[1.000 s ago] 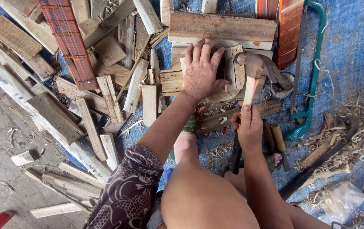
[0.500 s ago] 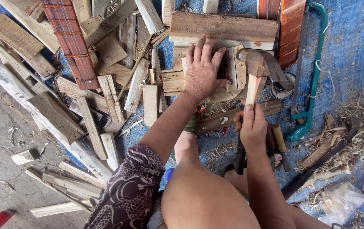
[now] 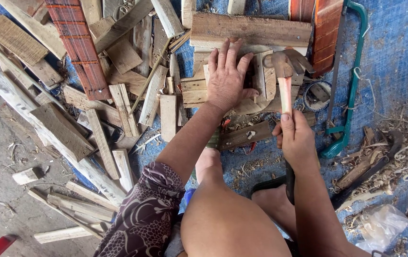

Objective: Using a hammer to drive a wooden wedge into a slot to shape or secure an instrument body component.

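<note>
The left hand (image 3: 226, 81) is lying flat, fingers spread, pinning small wooden pieces (image 3: 261, 76) beneath its palm. The right hand (image 3: 296, 138) is gripping a claw hammer (image 3: 284, 78) low on its handle, head poised just right of the left fingers. The rigid, light wood likely needs firm pinning.

Blue tarp (image 3: 394, 62) over concrete floor (image 3: 4, 190)
</note>
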